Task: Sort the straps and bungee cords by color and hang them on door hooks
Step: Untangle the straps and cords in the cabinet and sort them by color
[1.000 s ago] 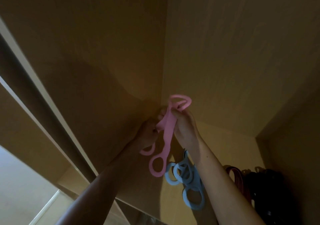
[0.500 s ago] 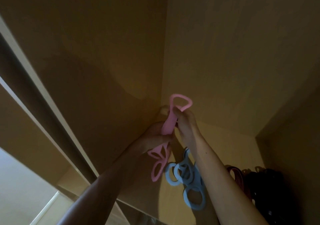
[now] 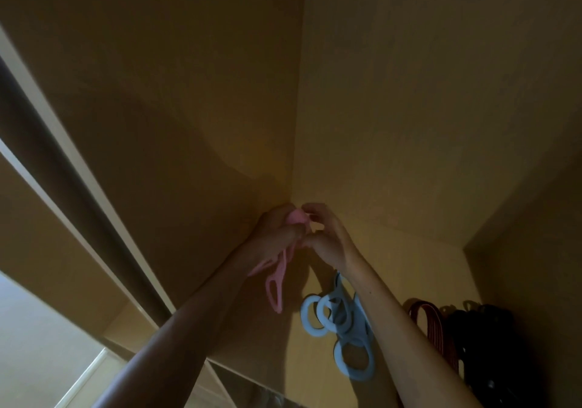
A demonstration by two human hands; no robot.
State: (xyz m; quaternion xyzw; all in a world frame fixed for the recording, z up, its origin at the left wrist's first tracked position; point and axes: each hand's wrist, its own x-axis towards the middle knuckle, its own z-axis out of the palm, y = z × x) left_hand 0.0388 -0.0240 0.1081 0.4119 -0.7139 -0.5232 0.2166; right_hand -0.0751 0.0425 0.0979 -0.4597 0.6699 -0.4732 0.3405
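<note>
Both my hands are raised to the corner where the wooden door meets the side panel. My left hand grips the pink looped strap, whose lower loops hang below my palm; its top shows between my fingers. My right hand has its fingers curled beside the strap's top, thumb and fingertips pinching at it. Any hook there is hidden behind my hands. Light blue looped straps hang on the door just below my right wrist.
Red cords and black straps hang further right on the door. A pale door frame runs diagonally on the left. The lighting is dim.
The pink strap's top loop, sticking up above my right hand before, is now gathered between both hands. My left hand has climbed up the strap to meet the right.
</note>
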